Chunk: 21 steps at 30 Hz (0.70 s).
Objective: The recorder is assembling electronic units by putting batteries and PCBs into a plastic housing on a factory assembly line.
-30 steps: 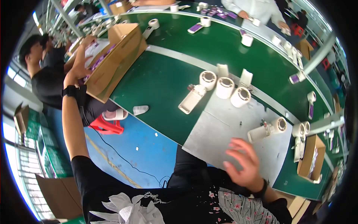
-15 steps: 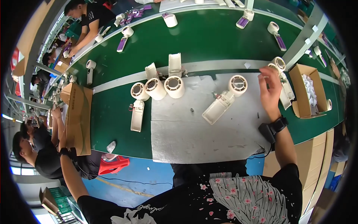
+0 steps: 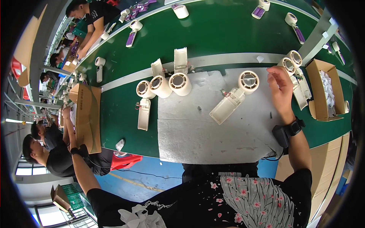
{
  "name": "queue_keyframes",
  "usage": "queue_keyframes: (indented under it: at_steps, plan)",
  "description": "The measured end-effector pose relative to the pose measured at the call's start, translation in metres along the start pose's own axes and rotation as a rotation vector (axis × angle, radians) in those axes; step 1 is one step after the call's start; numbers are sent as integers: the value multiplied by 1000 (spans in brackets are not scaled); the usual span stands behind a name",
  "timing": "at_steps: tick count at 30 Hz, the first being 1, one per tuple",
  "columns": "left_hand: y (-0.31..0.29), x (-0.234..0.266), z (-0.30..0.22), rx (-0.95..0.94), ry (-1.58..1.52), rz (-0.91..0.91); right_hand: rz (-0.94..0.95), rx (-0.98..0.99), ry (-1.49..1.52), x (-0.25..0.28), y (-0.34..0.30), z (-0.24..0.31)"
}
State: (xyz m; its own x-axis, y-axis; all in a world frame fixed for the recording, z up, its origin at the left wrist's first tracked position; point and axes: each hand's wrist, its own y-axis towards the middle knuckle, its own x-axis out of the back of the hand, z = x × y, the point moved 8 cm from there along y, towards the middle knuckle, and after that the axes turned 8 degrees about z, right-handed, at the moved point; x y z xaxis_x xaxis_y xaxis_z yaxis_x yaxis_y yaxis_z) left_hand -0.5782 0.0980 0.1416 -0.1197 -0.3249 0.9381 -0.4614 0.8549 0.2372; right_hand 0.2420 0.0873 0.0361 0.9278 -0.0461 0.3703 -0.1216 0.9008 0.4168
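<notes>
My right hand (image 3: 281,91) hovers over the right end of the grey mat (image 3: 213,144), its fingers loosely curled and apart from the thumb, with nothing seen in them. Just left of it lies a white handheld fan (image 3: 227,106) with an open handle shell and a round slotted head. To its right two more open fans (image 3: 300,89) lie side by side. My left hand (image 3: 70,127) is at the far left, along the outer side of a tall carton (image 3: 88,121); its fingers are too small and overlapped to read. Several white fans (image 3: 159,86) stand or lie at the mat's left.
An open cardboard box (image 3: 317,91) of white pieces stands at the right. Beyond a pale rail (image 3: 224,60) the green belt (image 3: 213,30) carries fans with purple parts. A grey post (image 3: 319,38) rises at the back right. Co-workers (image 3: 61,159) sit at the left.
The whole view has shifted slightly, moving the bench rightward in the picture. My right hand stays near the fans at the right, its fingers slightly more curled. No fan on the mat has visibly moved.
</notes>
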Motion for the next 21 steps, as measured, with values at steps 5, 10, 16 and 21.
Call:
queue_keyframes:
  at_steps: [5,10,16,21]
  plan:
    - [-35,18,58,165,-19,-39,2,-37,44,-2,0,-9]
    - [-70,40,107,322,-40,-87,14,-65,53,-4,2,-13]
    - [-109,66,156,512,-69,-149,31,-48,59,-5,0,-18]
    - [-133,89,182,657,-95,-200,23,-85,110,-4,-1,-24]
